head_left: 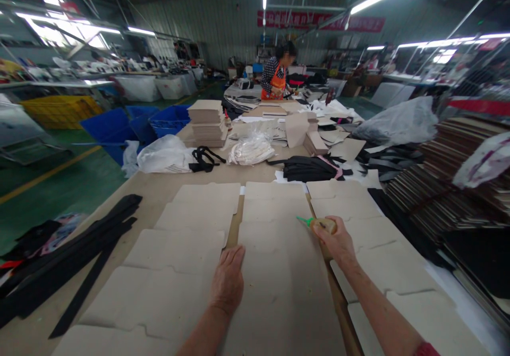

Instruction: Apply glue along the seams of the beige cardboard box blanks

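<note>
Three rows of overlapping beige cardboard pieces (274, 223) lie on the long table in front of me. My left hand (228, 280) rests flat, fingers together, on the near end of the middle row. My right hand (334, 239) is closed around a small glue bottle (319, 223) with a green nozzle, the tip pointing left over the middle row's cardboard. The left row (179, 249) and right row (358, 212) lie untouched beside my hands.
Black strips (75, 260) lie along the table's left edge. Farther up are a cardboard stack (206, 122), plastic bags (165, 154), black pieces (306, 169) and striped stacks (442, 186) at right. A person in an orange apron (277, 79) works at the far end. Blue bins (119, 127) stand left.
</note>
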Demonstrator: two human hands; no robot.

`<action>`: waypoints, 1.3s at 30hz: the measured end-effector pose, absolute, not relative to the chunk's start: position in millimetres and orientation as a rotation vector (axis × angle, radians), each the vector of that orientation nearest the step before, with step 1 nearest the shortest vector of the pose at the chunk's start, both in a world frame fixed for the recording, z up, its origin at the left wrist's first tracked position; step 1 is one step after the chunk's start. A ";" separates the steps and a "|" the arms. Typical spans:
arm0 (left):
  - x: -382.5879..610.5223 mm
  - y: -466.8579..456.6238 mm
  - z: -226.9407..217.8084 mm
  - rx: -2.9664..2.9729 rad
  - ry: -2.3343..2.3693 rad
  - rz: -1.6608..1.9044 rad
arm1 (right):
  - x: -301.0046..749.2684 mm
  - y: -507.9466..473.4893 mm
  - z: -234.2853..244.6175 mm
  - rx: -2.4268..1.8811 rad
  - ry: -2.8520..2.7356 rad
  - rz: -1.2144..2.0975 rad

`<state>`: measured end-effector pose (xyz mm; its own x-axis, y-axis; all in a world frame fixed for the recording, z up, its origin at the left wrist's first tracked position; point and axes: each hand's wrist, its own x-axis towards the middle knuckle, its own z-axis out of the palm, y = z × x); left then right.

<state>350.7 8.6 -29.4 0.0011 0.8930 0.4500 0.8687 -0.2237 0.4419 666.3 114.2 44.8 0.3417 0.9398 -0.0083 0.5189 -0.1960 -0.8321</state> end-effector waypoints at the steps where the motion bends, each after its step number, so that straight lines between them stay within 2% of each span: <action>1: 350.8 8.7 -29.2 2.198 1.938 1.034 | 666.5 115.9 45.5 -1.848 -1.297 0.678; 6: 350.7 8.8 -29.0 2.195 1.955 1.028 | 671.4 120.4 54.1 -1.876 -1.337 0.642; 14: 350.7 8.7 -31.6 2.186 1.943 1.059 | 673.0 120.9 52.3 -1.833 -1.286 0.786; 20: 352.3 7.6 -27.3 2.187 1.955 1.052 | 634.3 116.8 47.4 -1.636 -1.155 0.990; 27: 353.7 4.9 -25.0 2.175 1.950 1.030 | 576.1 121.2 50.9 -1.477 -1.299 1.101; 39: 356.7 14.9 -15.4 2.063 2.058 1.039 | 540.3 131.4 45.8 -1.552 -1.593 0.971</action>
